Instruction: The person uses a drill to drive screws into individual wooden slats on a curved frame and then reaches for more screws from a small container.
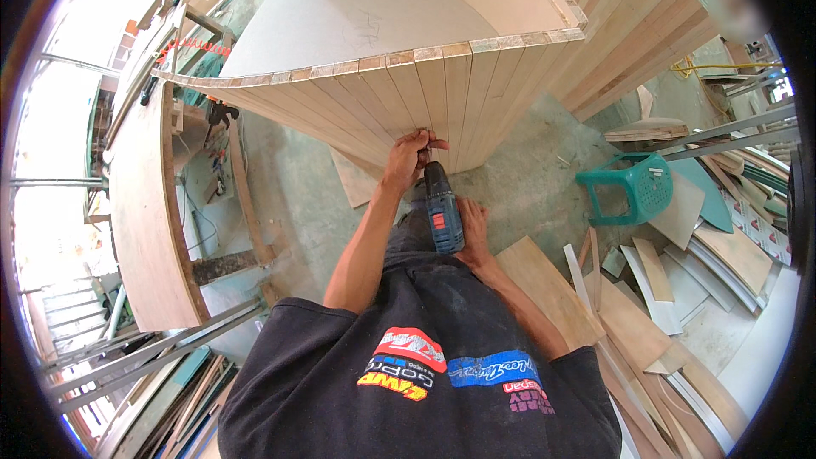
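Observation:
In front of my chest, my right hand (pixel 473 229) grips a blue and black cordless drill (pixel 444 219), its handle hidden under the drill body. The drill's black chuck points away from me, toward a curved piece clad in narrow wooden strips (pixel 408 85). Just ahead of the chuck, my left hand (pixel 410 158) is closed in a pinch against the strips. What its fingers hold is too small to make out. The drill tip is hidden by that hand.
A long wooden board (pixel 140 204) on a frame stands at the left. On the right are a green plastic stool (pixel 625 191) and piled panel offcuts (pixel 680 280). A plywood sheet (pixel 540 276) lies by my right arm. Another strip-clad curved piece (pixel 642 34) rises beyond.

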The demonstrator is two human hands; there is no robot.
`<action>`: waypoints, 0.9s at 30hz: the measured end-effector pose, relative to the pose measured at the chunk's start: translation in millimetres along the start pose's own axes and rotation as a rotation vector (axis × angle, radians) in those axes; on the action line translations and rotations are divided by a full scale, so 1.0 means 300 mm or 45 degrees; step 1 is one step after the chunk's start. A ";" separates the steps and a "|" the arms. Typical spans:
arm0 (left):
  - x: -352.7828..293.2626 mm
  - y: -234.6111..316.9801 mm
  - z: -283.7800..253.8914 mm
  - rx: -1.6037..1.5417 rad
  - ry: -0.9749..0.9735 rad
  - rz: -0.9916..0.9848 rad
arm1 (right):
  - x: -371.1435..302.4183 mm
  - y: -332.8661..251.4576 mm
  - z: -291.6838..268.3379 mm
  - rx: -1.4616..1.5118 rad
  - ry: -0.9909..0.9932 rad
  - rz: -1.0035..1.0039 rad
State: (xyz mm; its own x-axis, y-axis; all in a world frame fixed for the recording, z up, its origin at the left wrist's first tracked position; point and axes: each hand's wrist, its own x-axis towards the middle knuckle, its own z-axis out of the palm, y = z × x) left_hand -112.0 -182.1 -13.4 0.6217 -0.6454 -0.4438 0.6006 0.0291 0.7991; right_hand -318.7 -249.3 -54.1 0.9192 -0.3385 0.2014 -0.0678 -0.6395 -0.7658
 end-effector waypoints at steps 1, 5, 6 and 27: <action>0.004 -0.001 -0.002 -0.002 0.000 0.011 | 0.007 -0.010 -0.004 0.015 0.004 0.007; 0.017 -0.011 -0.002 -0.014 0.008 0.006 | -0.001 0.006 0.021 0.056 0.045 0.010; 0.019 -0.012 -0.001 -0.018 0.015 -0.006 | -0.006 0.012 0.026 0.081 0.059 0.016; 0.014 -0.011 -0.009 0.032 0.030 -0.007 | 0.002 0.013 0.021 -0.022 0.017 0.010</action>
State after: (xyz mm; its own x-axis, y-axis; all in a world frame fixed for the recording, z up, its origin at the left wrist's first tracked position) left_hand -110.1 -182.8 -19.1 0.6304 -0.6273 -0.4573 0.5914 0.0064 0.8064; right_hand -316.0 -247.7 -60.8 0.9134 -0.3525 0.2036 -0.0816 -0.6485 -0.7568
